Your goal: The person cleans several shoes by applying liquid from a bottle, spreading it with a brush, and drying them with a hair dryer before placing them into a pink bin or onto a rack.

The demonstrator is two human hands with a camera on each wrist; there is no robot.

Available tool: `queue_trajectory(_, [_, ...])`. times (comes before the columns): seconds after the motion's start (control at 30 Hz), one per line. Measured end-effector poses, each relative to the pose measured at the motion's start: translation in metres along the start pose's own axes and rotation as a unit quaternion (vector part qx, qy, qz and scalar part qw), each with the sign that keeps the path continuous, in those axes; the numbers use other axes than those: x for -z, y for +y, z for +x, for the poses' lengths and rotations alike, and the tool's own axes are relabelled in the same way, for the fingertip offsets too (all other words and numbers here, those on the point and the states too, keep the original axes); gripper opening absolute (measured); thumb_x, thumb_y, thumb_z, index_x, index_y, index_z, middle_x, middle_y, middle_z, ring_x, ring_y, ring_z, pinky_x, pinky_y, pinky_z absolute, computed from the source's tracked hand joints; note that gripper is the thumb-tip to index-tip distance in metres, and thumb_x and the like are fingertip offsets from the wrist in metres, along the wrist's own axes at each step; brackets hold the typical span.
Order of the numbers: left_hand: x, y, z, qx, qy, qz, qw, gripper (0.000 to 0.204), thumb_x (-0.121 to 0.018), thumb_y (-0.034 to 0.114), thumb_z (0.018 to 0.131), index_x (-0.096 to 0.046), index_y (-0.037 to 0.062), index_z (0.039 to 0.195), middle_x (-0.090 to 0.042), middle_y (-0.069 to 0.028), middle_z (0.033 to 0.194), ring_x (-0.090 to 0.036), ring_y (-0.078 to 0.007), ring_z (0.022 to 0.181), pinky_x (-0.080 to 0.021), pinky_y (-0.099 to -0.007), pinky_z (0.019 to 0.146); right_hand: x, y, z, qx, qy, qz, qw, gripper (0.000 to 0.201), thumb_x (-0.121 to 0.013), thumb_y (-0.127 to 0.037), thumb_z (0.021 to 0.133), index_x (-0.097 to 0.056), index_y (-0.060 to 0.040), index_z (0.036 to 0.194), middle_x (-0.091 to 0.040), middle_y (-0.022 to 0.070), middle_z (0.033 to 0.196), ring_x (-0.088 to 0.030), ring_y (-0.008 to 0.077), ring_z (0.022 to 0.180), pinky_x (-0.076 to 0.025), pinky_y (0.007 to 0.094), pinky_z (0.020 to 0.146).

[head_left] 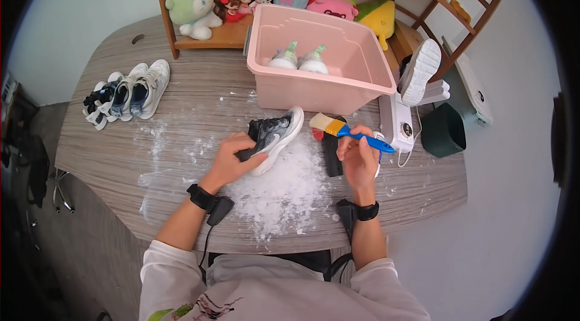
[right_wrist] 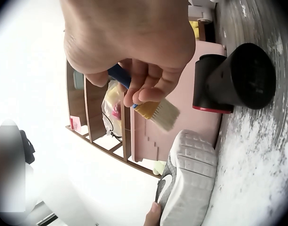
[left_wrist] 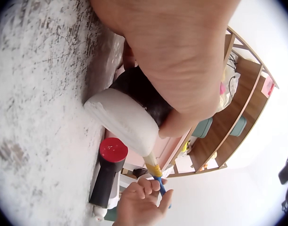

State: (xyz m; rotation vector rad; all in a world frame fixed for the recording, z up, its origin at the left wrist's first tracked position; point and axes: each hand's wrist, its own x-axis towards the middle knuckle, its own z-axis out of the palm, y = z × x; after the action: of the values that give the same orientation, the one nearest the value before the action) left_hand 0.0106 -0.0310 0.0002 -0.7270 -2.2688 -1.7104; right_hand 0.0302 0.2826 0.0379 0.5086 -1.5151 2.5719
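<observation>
A grey-and-black sneaker (head_left: 279, 130) with a thick white sole is gripped around its heel by my left hand (head_left: 232, 156), low over white powder (head_left: 272, 197) spread on the table. In the right wrist view the ridged bottom of its sole (right_wrist: 193, 174) shows. My right hand (head_left: 360, 155) holds a paintbrush (head_left: 334, 128) by its blue handle, pale bristles pointing left toward the shoe. In the left wrist view the bristles overlap the edge of the sole. Below the brush lies a black hair-dryer-shaped device (left_wrist: 106, 169) with a red end.
A pink tub (head_left: 314, 92) behind the sneaker contains a pair of white shoes (head_left: 299, 64). More shoes (head_left: 142, 90) line the table's left side. At right, an upright shoe (head_left: 421, 70) stands on a white device (head_left: 397, 124) beside a dark green bin (head_left: 444, 130). Plush toys (head_left: 196, 6) fill the shelf behind.
</observation>
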Motion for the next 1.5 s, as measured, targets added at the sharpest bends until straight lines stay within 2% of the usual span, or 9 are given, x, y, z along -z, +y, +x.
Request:
queue_trajectory(0.17, [0.001, 0.002, 0.004, -0.041, -0.034, 0.032, 0.998, 0.027, -0.085, 0.021, 0.076, -0.067, 0.0005, 0.076, -0.057, -0.0072, 0.069, -0.050, -0.0239, 0.069, -0.038, -0.0343, 0.074, -0.007, 0.004, 0.002, 0.039, 0.100, -0.141, 0.984, 0.028, -0.053, -0.025, 0.104, -0.052, -0.0018, 0.120, -0.068, 0.0166, 0.092, -0.062, 0.0172, 0.068, -0.051, 0.0288, 0.058])
queue_trajectory(0.4, [-0.002, 0.004, 0.005, -0.083, -0.050, 0.043, 0.994, 0.029, -0.088, 0.022, 0.072, -0.068, 0.0014, 0.076, -0.059, -0.0061, 0.071, -0.055, -0.0233, 0.074, -0.039, -0.0346, 0.077, -0.013, 0.011, 0.005, 0.038, 0.127, -0.141, 0.981, 0.029, -0.050, -0.022, 0.106, -0.046, -0.0014, 0.126, -0.070, 0.0175, 0.097, -0.064, 0.0161, 0.072, -0.052, 0.0267, 0.058])
queue_trajectory(0.7, [-0.003, 0.013, 0.006, -0.103, -0.089, 0.068, 0.988, 0.027, -0.089, 0.021, 0.071, -0.069, 0.0024, 0.076, -0.061, -0.0064, 0.076, -0.058, -0.0233, 0.081, -0.040, -0.0358, 0.083, -0.010, 0.011, 0.004, 0.012, 0.151, -0.183, 0.971, 0.027, -0.053, -0.017, 0.104, -0.056, 0.0025, 0.123, -0.071, 0.0158, 0.091, -0.062, 0.0135, 0.067, -0.051, 0.0248, 0.058])
queue_trajectory(0.87, [-0.004, 0.013, 0.004, -0.096, -0.095, 0.051, 0.990, 0.026, -0.088, 0.021, 0.072, -0.071, 0.0023, 0.078, -0.062, -0.0064, 0.078, -0.058, -0.0232, 0.082, -0.040, -0.0360, 0.084, 0.005, 0.004, -0.002, 0.038, 0.167, -0.162, 0.972, 0.018, -0.055, -0.012, 0.101, -0.061, 0.0017, 0.111, -0.067, 0.0121, 0.079, -0.059, 0.0131, 0.065, -0.048, 0.0248, 0.057])
queue_trajectory(1.1, [-0.004, 0.007, 0.004, -0.062, -0.070, -0.006, 0.996, 0.025, -0.086, 0.017, 0.075, -0.069, -0.0014, 0.079, -0.061, -0.0082, 0.073, -0.057, -0.0232, 0.077, -0.041, -0.0365, 0.080, -0.012, 0.004, -0.005, 0.041, 0.171, -0.181, 0.968, 0.017, -0.056, -0.010, 0.099, -0.058, 0.0018, 0.112, -0.067, 0.0129, 0.081, -0.059, 0.0131, 0.068, -0.049, 0.0251, 0.060])
queue_trajectory(1.3, [-0.001, 0.007, 0.003, -0.010, -0.051, -0.015, 0.999, 0.024, -0.083, 0.014, 0.078, -0.068, -0.0046, 0.079, -0.058, -0.0111, 0.068, -0.051, -0.0238, 0.070, -0.042, -0.0353, 0.073, -0.020, 0.007, -0.021, 0.026, 0.037, -0.252, 0.967, 0.017, -0.058, -0.004, 0.094, -0.055, 0.0018, 0.109, -0.067, 0.0127, 0.081, -0.059, 0.0118, 0.070, -0.049, 0.0256, 0.064])
queue_trajectory(1.37, [-0.001, 0.008, 0.003, 0.002, -0.053, -0.021, 0.998, 0.024, -0.082, 0.013, 0.079, -0.067, -0.0053, 0.080, -0.057, -0.0114, 0.067, -0.052, -0.0237, 0.070, -0.042, -0.0355, 0.072, -0.027, 0.006, -0.020, 0.037, 0.047, -0.261, 0.963, 0.017, -0.059, -0.004, 0.092, -0.056, 0.0016, 0.108, -0.067, 0.0119, 0.080, -0.060, 0.0117, 0.070, -0.049, 0.0258, 0.064])
queue_trajectory(1.43, [-0.002, 0.011, 0.003, 0.007, -0.049, -0.024, 0.998, 0.024, -0.082, 0.013, 0.079, -0.067, -0.0056, 0.080, -0.058, -0.0115, 0.067, -0.052, -0.0236, 0.070, -0.042, -0.0356, 0.072, -0.036, 0.006, -0.018, 0.061, 0.122, -0.266, 0.954, 0.017, -0.060, -0.005, 0.090, -0.057, 0.0015, 0.105, -0.067, 0.0111, 0.079, -0.062, 0.0119, 0.069, -0.050, 0.0271, 0.063])
queue_trajectory(1.5, [-0.002, 0.012, 0.004, 0.012, -0.043, -0.026, 0.999, 0.024, -0.082, 0.013, 0.079, -0.067, -0.0058, 0.080, -0.058, -0.0115, 0.067, -0.052, -0.0234, 0.070, -0.042, -0.0358, 0.071, -0.029, 0.008, -0.023, 0.042, 0.096, -0.277, 0.955, 0.016, -0.061, -0.004, 0.090, -0.057, 0.0012, 0.104, -0.068, 0.0106, 0.078, -0.063, 0.0118, 0.069, -0.051, 0.0270, 0.062])
